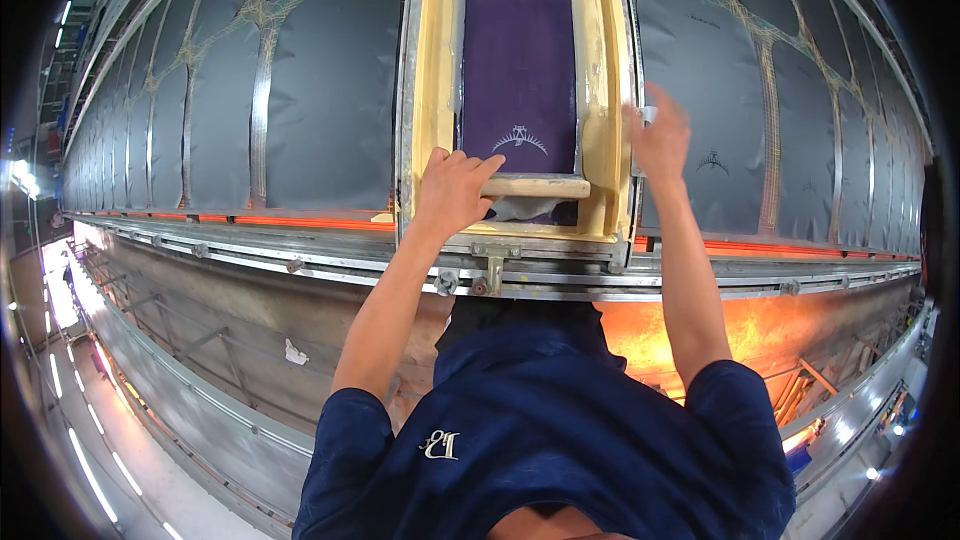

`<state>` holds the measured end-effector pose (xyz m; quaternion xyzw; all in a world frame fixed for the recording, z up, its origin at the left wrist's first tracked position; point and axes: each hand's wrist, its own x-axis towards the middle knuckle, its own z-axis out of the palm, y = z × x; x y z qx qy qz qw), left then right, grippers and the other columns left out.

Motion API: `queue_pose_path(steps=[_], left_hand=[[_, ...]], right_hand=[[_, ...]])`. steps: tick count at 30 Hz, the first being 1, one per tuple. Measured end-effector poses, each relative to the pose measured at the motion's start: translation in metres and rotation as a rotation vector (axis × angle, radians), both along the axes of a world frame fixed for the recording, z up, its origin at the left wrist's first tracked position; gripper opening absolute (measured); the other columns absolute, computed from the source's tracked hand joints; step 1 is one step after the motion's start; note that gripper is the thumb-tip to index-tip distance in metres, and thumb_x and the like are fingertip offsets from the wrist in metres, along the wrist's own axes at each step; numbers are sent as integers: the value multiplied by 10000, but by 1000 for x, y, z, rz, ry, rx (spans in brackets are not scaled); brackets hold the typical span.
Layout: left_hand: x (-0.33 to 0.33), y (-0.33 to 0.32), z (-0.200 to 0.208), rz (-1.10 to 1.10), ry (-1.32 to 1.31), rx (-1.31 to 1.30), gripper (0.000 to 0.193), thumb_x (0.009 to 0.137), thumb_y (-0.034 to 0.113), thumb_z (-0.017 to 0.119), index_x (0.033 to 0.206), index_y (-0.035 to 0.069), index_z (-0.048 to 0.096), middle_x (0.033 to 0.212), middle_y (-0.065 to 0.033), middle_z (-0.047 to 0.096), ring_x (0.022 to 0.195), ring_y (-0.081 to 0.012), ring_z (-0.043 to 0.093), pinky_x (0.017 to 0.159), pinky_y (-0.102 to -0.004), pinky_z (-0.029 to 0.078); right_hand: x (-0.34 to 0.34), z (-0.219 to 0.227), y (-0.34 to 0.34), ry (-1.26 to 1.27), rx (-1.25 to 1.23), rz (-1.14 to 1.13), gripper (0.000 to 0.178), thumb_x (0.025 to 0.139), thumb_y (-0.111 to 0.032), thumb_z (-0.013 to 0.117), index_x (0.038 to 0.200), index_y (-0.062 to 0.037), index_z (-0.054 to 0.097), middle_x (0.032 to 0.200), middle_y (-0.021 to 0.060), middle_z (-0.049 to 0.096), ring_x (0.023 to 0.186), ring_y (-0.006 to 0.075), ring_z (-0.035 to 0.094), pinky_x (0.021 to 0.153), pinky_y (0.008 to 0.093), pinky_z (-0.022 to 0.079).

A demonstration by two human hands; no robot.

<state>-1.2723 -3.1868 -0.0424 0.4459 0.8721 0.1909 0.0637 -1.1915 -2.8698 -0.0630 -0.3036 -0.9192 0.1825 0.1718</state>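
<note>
A screen printing frame with yellowish taped borders lies in front of me, its dark purple mesh window carrying a pale arched design near the near end. Across that near end lies a squeegee with a light wooden handle. The fingers of my left hand are closed over the squeegee's left end. At the frame's right edge is my right hand, smeared by motion. Something small and white shows at its fingers; whether it is held or worn I cannot tell.
Dark grey sheets cover the long table on both sides of the frame. A metal rail runs along the table's near edge, close to my body. Orange glow lights the space underneath at the right. A white scrap lies lower left.
</note>
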Motion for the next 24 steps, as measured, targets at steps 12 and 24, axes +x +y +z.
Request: queue_pose_path(steps=[12, 24], left_hand=[[-2, -49, -11, 23, 31, 112, 382, 602, 87, 740, 976, 165, 738, 950, 41, 692, 890, -192, 633, 868, -366, 416], [-134, -321, 3, -65, 198, 82, 347, 579, 59, 730, 919, 130, 717, 945, 19, 717, 783, -212, 638, 790, -381, 438]], right_hand=[[-20, 25, 4, 71, -323, -213, 322, 991, -341, 647, 1015, -20, 676, 821, 132, 674, 742, 238, 576, 733, 397, 487], [-161, -51, -268, 273, -610, -179, 280, 958, -298, 655, 909, -23, 629, 772, 96, 661, 694, 179, 564, 696, 358, 480]])
